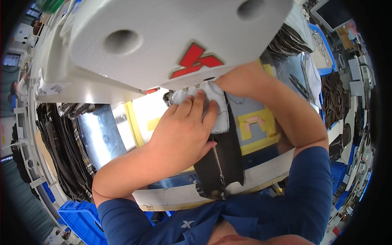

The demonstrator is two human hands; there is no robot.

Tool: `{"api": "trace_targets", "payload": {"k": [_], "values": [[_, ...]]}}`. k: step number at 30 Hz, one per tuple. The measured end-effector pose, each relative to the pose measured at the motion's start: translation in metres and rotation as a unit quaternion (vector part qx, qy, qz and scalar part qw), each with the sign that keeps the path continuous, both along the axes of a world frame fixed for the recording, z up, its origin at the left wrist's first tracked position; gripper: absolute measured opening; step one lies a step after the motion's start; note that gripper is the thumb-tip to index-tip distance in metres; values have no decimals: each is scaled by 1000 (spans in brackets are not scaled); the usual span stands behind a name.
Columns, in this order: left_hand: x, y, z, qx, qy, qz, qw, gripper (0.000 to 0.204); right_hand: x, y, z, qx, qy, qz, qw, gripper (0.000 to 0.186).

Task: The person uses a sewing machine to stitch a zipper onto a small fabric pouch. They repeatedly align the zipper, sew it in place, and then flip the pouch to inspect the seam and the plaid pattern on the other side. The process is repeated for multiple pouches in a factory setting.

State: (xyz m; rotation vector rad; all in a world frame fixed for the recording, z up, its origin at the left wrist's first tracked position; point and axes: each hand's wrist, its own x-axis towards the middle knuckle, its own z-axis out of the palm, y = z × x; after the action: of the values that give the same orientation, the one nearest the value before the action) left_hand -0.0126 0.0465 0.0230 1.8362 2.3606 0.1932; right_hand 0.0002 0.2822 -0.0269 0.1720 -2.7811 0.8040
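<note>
My left hand [179, 126] lies flat, fingers spread, on a light grey cloth piece [220, 118]. Its thumb reaches onto the black fabric panel [232, 159] just below. A metal zipper [217, 161] runs down that panel, which hangs over the table's front edge towards me. My right hand [232, 81] is at the far right corner of the grey cloth, beneath the sewing machine head [159, 45]. Its fingers are hidden there, so their grip cannot be seen. The needle area is also hidden by the white machine head.
Stacked dark fabric pieces [61, 151] stand at the left, above a blue crate [83, 222]. Scissors [300, 85] lie to the right of my right forearm. Yellow tape [261, 149] marks the worktop. More dark pieces [335, 96] and a blue-rimmed tray [322, 49] are at the far right.
</note>
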Motion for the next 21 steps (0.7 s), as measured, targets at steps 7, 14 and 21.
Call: {"api": "trace_targets", "payload": {"k": [7,14,21], "values": [[0,-2,-2,-1,1,11,1000,80,1,-6,4,11,2,9,1000,19],[12,-8,-16,31,62,18,997,70,8,1,3,-5,-16,20,1000,25],[32,-11,-25,56,169,-8,984,60,10,-2,1,71,-123,-18,990,28]]}}
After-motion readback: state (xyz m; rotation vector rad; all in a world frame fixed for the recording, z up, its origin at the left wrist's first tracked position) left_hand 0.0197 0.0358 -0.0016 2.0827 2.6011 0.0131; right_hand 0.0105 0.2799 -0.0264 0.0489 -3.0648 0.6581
